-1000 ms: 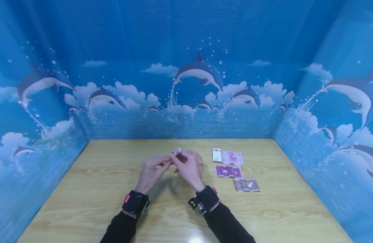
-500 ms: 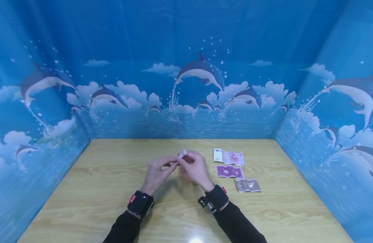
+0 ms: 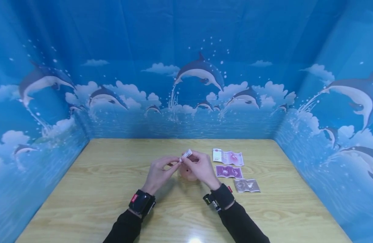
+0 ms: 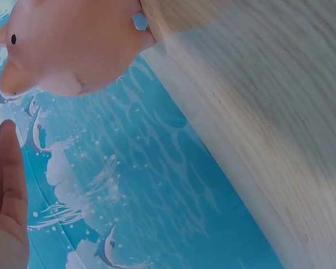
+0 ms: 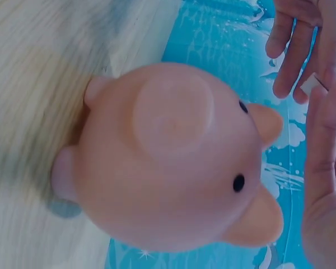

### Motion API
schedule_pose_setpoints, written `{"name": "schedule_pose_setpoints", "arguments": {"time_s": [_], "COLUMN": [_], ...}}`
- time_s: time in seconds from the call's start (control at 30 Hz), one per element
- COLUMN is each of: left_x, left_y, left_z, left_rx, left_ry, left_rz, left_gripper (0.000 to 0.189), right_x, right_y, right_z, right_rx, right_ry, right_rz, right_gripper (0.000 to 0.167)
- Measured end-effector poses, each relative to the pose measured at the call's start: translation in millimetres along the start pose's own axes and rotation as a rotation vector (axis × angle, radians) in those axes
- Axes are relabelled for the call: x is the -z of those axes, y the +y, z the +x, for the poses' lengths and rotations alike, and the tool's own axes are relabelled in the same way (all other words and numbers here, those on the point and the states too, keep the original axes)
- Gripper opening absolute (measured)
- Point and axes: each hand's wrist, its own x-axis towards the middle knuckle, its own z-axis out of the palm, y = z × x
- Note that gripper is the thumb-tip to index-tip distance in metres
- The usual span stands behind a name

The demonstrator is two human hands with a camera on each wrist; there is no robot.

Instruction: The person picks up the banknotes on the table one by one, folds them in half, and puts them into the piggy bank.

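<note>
A small folded banknote (image 3: pixel 187 154), whitish with faint print, is held up between both hands. My left hand (image 3: pixel 159 171) pinches its lower end between thumb and fingertips. The right hand (image 3: pixel 202 167) pinches it from the other side; in the right wrist view only a pale corner of the folded banknote (image 5: pixel 312 84) shows between the fingers. Under the hands stands a pink piggy bank (image 3: pixel 186 172), partly covered by them in the head view. Its snout, eyes and ears face the right wrist camera; the top of its back is hidden there.
To the right of the hands lie three creased banknotes: a pink one (image 3: pixel 228 157) at the back, a purple one (image 3: pixel 229 171) in the middle, a brownish one (image 3: pixel 247 185) nearest. A dolphin-printed curtain (image 3: pixel 186 118) encloses the wooden table (image 3: pixel 113 152) on three sides.
Both hands have shifted rightward with the folded banknote, and more of it sticks out above the fingers. The right hand has moved off the piggy bank's front, so its face shows below.
</note>
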Motion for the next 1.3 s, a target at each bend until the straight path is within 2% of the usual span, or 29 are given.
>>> {"name": "schedule_pose_setpoints", "arguments": {"time_s": [0.13, 0.33, 0.53, 0.73, 0.87, 0.97, 1.13, 1.3], "left_x": [-0.4, -4.1, -10.8, -22.2, -30.7, -35.5, -41.2, -45.1], "left_y": [0.0, -2.8, -2.2, -2.8, -4.7, -4.6, -4.8, -4.8], "left_z": [2.1, 5.5, 11.5, 17.5, 20.3, 22.3, 21.6, 18.7], "left_rx": [0.017, 0.027, 0.093, 0.145, 0.141, 0.131, 0.13, 0.16], "left_ry": [0.032, 0.076, 0.083, 0.072, 0.023, -0.041, -0.163, -0.217], "left_rz": [0.036, 0.054, 0.03, 0.0, 0.004, 0.03, 0.071, 0.107], "left_gripper": [0.015, 0.013, 0.014, 0.015, 0.02, 0.027, 0.037, 0.043], "right_x": [5.4, 14.9, 23.0, 25.1, 25.2, 25.4, 25.8, 25.8], "right_y": [0.3, 3.3, 7.2, 11.1, 13.7, 16.3, 20.4, 22.0], "right_z": [2.6, 6.4, 7.6, 10.1, 10.4, 11.4, 12.4, 12.7], "right_rx": [-0.009, 0.029, -0.007, -0.018, -0.048, -0.056, -0.056, -0.056], "right_ry": [0.004, 0.052, 0.105, 0.196, 0.235, 0.252, 0.25, 0.234], "right_rz": [-0.013, -0.049, -0.084, -0.093, -0.129, -0.171, -0.218, -0.231], "right_gripper": [0.016, 0.016, 0.018, 0.017, 0.016, 0.017, 0.02, 0.019]}}
